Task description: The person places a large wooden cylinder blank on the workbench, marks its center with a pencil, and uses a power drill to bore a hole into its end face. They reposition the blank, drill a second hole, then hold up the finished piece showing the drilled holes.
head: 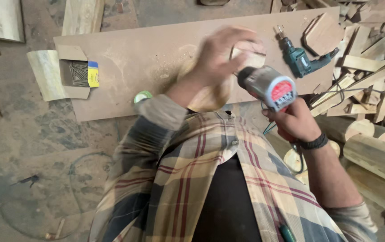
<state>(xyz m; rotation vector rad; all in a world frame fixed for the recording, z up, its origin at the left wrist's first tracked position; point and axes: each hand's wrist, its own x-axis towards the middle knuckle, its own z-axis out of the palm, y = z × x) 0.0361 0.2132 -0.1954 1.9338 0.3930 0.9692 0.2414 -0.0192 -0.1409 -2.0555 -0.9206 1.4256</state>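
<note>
left hand [221,56]: blurred, fingers curled down over a round wooden piece [210,89] on the board [156,58]; a pale wooden block [248,56] just past the fingertips
right hand [293,121]: closed round the grip of a grey-and-red power drill [268,87] — its nose hidden behind the left hand; dark band at the wrist
beside: a green drill [302,60] lying on the board, well apart from the open box of nails [78,74] at the far end
right edge: wood offcuts [367,67] — a loose heap
</note>
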